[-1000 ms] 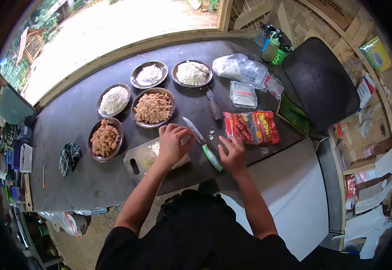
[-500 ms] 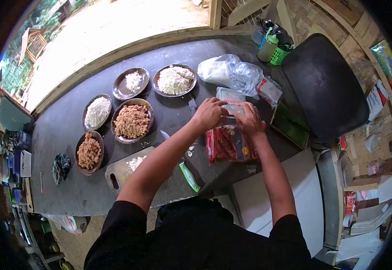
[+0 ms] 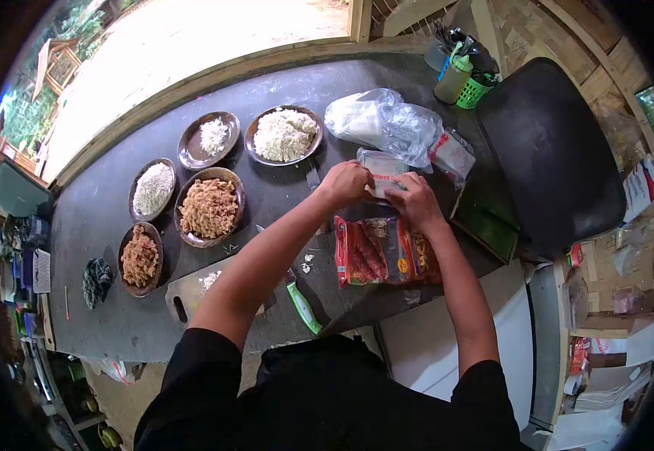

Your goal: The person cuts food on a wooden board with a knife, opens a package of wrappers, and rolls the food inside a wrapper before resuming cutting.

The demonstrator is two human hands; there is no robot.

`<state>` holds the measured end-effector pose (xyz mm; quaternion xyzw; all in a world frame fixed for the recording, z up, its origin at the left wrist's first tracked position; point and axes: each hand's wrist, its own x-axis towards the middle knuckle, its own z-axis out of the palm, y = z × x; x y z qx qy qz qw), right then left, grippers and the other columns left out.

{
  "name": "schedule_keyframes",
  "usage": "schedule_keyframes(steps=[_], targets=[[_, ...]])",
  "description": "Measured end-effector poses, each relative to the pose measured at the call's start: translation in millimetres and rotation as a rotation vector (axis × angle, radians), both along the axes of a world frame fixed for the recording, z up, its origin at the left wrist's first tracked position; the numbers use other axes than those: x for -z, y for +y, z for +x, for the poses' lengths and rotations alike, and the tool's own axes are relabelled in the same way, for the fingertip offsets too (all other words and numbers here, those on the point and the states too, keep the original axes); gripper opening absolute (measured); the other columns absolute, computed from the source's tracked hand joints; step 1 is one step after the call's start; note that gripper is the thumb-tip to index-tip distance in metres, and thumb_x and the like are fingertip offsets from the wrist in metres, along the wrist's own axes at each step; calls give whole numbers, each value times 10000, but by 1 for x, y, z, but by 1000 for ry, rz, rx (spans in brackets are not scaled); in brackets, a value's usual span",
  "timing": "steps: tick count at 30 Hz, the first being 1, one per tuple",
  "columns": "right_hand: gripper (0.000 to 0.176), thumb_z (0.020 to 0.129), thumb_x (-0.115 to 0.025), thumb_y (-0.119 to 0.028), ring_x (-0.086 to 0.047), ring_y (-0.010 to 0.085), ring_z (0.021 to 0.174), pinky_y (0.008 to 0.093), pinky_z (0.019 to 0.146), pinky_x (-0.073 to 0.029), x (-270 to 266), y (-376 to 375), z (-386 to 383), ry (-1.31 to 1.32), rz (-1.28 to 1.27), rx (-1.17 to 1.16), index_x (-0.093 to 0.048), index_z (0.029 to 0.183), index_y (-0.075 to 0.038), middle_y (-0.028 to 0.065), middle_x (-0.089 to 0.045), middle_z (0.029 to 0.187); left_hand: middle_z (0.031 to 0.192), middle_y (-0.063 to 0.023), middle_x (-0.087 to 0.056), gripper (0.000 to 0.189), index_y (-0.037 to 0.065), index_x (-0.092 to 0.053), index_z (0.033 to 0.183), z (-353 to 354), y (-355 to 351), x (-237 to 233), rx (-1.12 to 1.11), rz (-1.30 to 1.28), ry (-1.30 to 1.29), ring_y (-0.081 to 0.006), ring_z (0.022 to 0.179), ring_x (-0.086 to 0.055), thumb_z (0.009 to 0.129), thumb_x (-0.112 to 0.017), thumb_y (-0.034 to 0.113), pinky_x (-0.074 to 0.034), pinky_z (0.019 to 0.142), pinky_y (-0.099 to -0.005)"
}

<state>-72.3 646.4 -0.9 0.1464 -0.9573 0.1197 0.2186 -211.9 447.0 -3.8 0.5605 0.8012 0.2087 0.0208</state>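
My left hand [image 3: 348, 183] and my right hand [image 3: 416, 200] are closed on the near edge of a flat, pale plastic packet [image 3: 384, 167] with red lettering. Its contents are hard to make out. Just below my hands lies a red packet of sausages [image 3: 372, 254] in clear wrapping. A crumpled clear plastic bag [image 3: 387, 124] with something white inside touches the far side of the pale packet. To its right rests a smaller packet [image 3: 453, 154] with a red mark. A knife with a green handle [image 3: 304, 308] lies under my left forearm, its blade partly hidden.
Brown bowls of white shreds [image 3: 282, 135] and of brown crumbly food [image 3: 208, 208] stand on the dark table [image 3: 131, 323]. A cutting board [image 3: 184, 289] lies near my left arm. At the right are a large black pan-like object [image 3: 549, 150], green leaves [image 3: 487, 225] and a squeeze bottle [image 3: 453, 79].
My hands have moved slightly back from over the sausages, showing more of their packet. They stay at the pale packet's near edge. The whole view has shifted a little.
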Motion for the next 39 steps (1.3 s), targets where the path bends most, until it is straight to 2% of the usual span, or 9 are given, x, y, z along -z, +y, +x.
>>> schedule_keyframes(steps=[4,6,9,16,22,24,28,31,39], targets=[[133,843,-788,-196,-627,288,1129,419,997,-501,2,5,-3,-52,-69,7,-810,950,-120,88,-698,1138,1086,-94,-765,256,137,-810,999,-1,2,-9,-34,-78,-96,-329,1047,-691,777,-805,265,-521,967,-437],[144,838,-793,-193,-627,287,1128,419,996,-503,3,8,-5,-73,-86,6,-811,962,-121,87,-702,1133,1072,-107,-765,260,120,-809,1001,-4,5,-11,-27,-159,-158,-343,1029,-698,775,-812,249,-542,926,-448],[159,833,-799,-187,-630,289,1123,419,996,-504,5,11,-8,-107,-115,-1,-813,977,-121,86,-708,1128,971,-129,-773,271,139,-819,993,-9,5,-2,-3,-81,-98,-328,953,-734,763,-829,282,-574,877,-446],[165,824,-805,-178,-651,300,1068,413,964,-523,9,18,-14,-86,-156,-50,-816,975,-111,87,-722,1095,975,-118,-774,264,132,-818,1005,-14,2,3,40,-42,-80,-326,939,-735,774,-819,261,-575,869,-438],[161,814,-796,-165,-657,294,1062,415,951,-525,8,18,-16,-87,-148,-48,-811,963,-108,81,-722,1074,920,-157,-746,175,80,-765,853,-16,3,6,86,-34,-68,-374,900,-715,826,-689,236,-570,811,-477],[163,811,-793,-160,-657,297,1056,419,948,-523,4,15,-15,-96,-121,-40,-809,964,-107,81,-721,1069,883,-179,-726,184,63,-727,790,-15,3,8,77,66,-86,-398,872,-698,814,-649,228,-561,784,-496],[174,810,-784,-163,-655,308,1029,433,940,-515,-2,7,-13,-113,-42,-48,-803,974,-108,83,-719,1064,870,-175,-729,174,72,-743,794,-16,4,11,113,91,-50,-395,851,-697,801,-664,228,-562,786,-491],[171,816,-784,-184,-654,314,1033,430,935,-517,-2,13,-19,-169,-117,-61,-804,964,-103,92,-718,1068,871,-158,-738,137,93,-768,818,-17,4,9,154,129,-44,-384,837,-703,786,-691,202,-568,798,-477],[159,806,-813,-164,-655,319,1071,414,941,-528,-18,16,-26,-360,-159,-45,-820,955,-109,102,-720,1082,927,-123,-771,164,139,-819,891,-24,7,3,79,-21,-189,-343,891,-733,743,-775,196,-577,821,-442]])
